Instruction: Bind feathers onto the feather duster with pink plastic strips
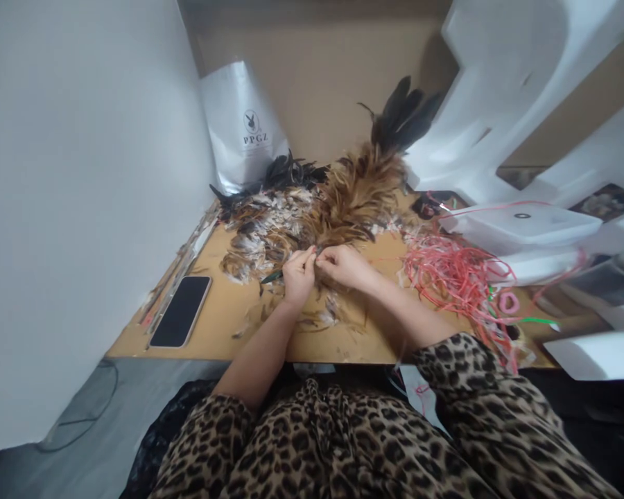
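And there, upper left of centre in the frame, reads "PPGZ" in dark capitals [255, 139], printed across the front of the silvery bag [235, 138]! Sits right beneath a rabbit-head emblem [251, 123], dark too, ringed by a thin oval. Carries a faint smaller line under the capitals, too tiny to make out.
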Available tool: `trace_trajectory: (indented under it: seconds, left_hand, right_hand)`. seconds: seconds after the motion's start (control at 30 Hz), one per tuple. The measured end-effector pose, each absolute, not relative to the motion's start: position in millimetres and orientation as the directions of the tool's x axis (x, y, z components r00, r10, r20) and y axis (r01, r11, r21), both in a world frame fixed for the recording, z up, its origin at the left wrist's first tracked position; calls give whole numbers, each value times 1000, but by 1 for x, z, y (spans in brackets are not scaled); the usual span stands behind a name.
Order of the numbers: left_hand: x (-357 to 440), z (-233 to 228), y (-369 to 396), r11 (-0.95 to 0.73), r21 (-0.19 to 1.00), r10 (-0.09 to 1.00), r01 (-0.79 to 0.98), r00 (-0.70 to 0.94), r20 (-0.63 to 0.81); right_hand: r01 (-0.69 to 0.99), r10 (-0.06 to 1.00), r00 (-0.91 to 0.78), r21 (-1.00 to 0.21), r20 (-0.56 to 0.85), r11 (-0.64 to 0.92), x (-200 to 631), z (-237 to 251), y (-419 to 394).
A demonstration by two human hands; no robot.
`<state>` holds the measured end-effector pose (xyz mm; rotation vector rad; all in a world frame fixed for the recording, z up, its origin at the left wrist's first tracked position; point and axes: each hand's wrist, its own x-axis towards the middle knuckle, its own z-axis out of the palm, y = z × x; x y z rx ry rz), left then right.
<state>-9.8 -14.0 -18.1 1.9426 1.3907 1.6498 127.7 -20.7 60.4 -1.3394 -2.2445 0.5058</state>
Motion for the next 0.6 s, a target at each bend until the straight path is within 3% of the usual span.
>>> trace_trajectory:
  seconds: [0.17,0.27,0.4,0.6]
  left_hand:
    - [-10,-15,-20,-535,532,750,656,80,656]
    - [-7,-13,-26,-556,468,724,687,124,679]
    - [-3,-10,-32,-598,399,689,695,192,699]
    - [-8,-9,-29,-626,343,659,700,240,713]
  right_hand:
    - [839,844,-519,-109,137,534,136,117,-12]
    - [844,836,-530,-6,143,537,131,130,5]
    - [851,852,-513,-65,104,521,119,128,28]
    - [842,872,-488,-283,-36,460,122,146,37]
